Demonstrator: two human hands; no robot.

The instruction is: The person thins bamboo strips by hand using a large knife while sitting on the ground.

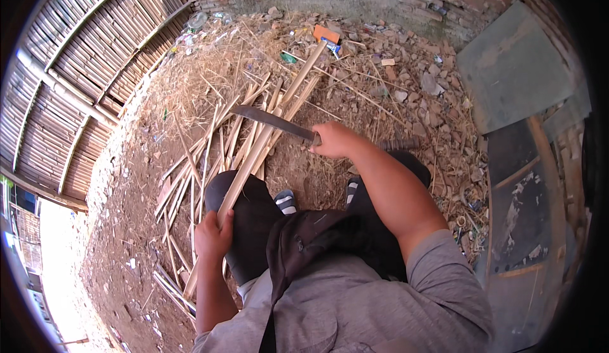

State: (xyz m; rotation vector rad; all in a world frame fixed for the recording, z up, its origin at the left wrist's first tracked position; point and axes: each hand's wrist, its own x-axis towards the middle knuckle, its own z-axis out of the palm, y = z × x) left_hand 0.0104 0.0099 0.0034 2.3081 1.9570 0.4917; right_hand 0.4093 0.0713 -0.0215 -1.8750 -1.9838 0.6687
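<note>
Head view: left hand (212, 233) clamps a bamboo strip (266, 138) over the knee (238, 191); right hand (334, 140) grips a machete (269, 119) beyond it

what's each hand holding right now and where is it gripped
Left hand grips a long bamboo strip near its lower end; right hand grips a machete by its handle.

We cannot see the handle of the big knife (269, 120), because our right hand (333, 140) covers it. The low end of the bamboo strip (254, 156) hides under our left hand (212, 233). The small bits of litter (327, 39) by the wall are too tiny to tell.
</note>
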